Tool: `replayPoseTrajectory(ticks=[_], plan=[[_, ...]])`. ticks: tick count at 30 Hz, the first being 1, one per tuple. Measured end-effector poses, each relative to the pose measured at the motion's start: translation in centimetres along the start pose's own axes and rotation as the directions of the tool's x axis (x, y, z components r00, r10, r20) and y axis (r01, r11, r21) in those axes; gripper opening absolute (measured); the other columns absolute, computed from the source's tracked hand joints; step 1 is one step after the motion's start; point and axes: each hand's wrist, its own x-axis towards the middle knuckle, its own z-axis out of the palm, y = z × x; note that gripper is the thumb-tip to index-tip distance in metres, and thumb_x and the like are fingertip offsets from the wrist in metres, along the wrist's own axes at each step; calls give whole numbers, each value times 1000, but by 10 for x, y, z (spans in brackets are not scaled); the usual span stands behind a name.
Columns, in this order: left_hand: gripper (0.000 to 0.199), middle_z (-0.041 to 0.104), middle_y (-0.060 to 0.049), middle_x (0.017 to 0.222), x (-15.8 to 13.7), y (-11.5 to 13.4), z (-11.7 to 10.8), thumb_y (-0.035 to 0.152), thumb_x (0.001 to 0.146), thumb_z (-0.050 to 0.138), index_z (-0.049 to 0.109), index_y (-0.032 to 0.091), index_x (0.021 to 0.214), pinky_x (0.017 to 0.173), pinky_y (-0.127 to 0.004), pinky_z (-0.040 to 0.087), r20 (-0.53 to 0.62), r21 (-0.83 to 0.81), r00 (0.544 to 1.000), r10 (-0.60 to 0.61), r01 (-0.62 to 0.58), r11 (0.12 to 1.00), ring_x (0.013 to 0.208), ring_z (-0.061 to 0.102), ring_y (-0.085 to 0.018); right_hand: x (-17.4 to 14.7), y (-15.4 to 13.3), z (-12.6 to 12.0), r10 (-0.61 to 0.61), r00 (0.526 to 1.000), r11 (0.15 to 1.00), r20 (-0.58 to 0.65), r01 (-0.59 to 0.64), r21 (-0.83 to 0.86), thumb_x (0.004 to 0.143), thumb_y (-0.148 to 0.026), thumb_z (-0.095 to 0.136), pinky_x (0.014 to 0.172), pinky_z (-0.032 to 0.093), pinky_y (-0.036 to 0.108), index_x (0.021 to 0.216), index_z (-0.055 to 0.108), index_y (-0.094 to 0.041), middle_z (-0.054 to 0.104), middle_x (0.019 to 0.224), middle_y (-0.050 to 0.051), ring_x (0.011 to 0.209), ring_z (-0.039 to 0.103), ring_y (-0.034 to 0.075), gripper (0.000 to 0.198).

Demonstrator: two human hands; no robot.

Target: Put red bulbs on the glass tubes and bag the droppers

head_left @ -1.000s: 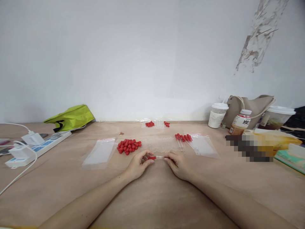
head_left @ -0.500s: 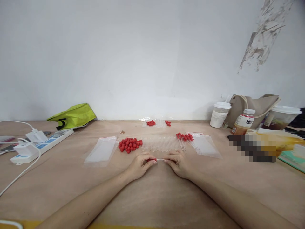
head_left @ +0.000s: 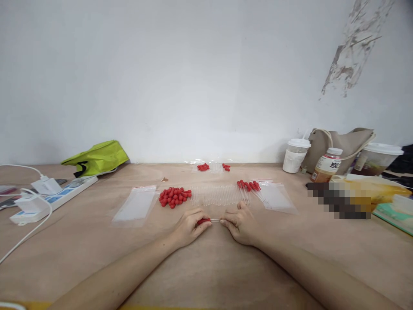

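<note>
Between the fingers of my left hand (head_left: 190, 226) is a red rubber dropper bulb (head_left: 204, 221). My right hand (head_left: 238, 224) pinches a thin clear glass dropper tube (head_left: 215, 220), which runs level across the gap to the bulb. Whether the tube sits inside the bulb is hidden by my left fingertips. Beyond my left hand lies a pile of red bulbs (head_left: 174, 197). A row of clear glass tubes (head_left: 214, 195) is laid out behind both hands. Several droppers with red bulbs (head_left: 248, 186) lie beyond my right hand.
Clear zip bags lie at left (head_left: 137, 204) and right (head_left: 277, 196). Near the wall is a plastic bag of bulbs and tubes (head_left: 214, 168). A power strip (head_left: 58, 198) and green bag (head_left: 100, 158) are at left; a cup (head_left: 295, 159) and bottle (head_left: 326, 165) at right.
My right hand has shifted slightly down, with its index finger now raised. Both hands still hold the bulb and tube together. The whole view has moved a little.
</note>
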Motion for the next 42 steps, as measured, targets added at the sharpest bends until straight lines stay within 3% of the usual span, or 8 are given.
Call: replayPoseTrajectory(ticks=[16,24,29,34,38,40,42], plan=[[17,58,-4,75,1,1,0,26,85,46,59,16,82,64,-26,40,59,35,996,60,-62,997,71,52,-16,3,-7,6,25,999,1000,33,-25,9,85,-25,38,69,23,31,71,58,-20,63,71,0,62,50,12,25],[17,60,-4,82,1,1,-3,29,80,54,59,16,92,67,-24,42,-29,-33,999,28,-29,999,75,55,-15,3,-4,2,117,991,990,63,-121,70,88,-28,35,69,24,28,71,59,-19,63,67,-2,59,49,10,30],[16,62,-3,73,2,0,-2,27,82,51,63,16,82,65,-24,42,-32,-22,999,37,-38,999,70,56,-15,4,-4,3,92,994,992,64,-97,85,87,-27,37,69,24,28,75,60,-20,63,71,-2,61,49,9,26],[16,61,-3,77,2,-2,0,25,84,49,62,17,87,65,-24,43,-73,-39,997,17,-20,999,70,56,-14,4,-7,-5,60,998,998,16,-60,20,87,-27,37,69,24,28,80,62,-21,61,75,0,70,50,11,26],[18,60,-4,82,0,-2,-1,29,81,53,60,20,95,70,-27,44,-48,14,998,38,-37,999,77,55,-16,-1,-12,-16,1,999,997,53,3,-71,84,-27,40,69,24,28,77,63,-22,60,77,2,75,49,13,24],[36,57,-5,95,-1,-2,-3,31,77,57,51,22,111,74,-29,44,-84,47,996,-7,11,999,85,54,-19,-1,-7,-22,54,998,995,44,-50,-92,83,-26,41,71,24,28,77,63,-21,61,77,2,76,50,13,23],[50,53,-6,101,-2,-3,-5,31,75,60,42,23,120,74,-30,44,-125,70,990,-65,75,995,89,52,-20,2,7,-30,221,975,972,-19,-222,-76,82,-26,42,71,26,27,77,63,-21,62,78,2,77,52,13,22]])
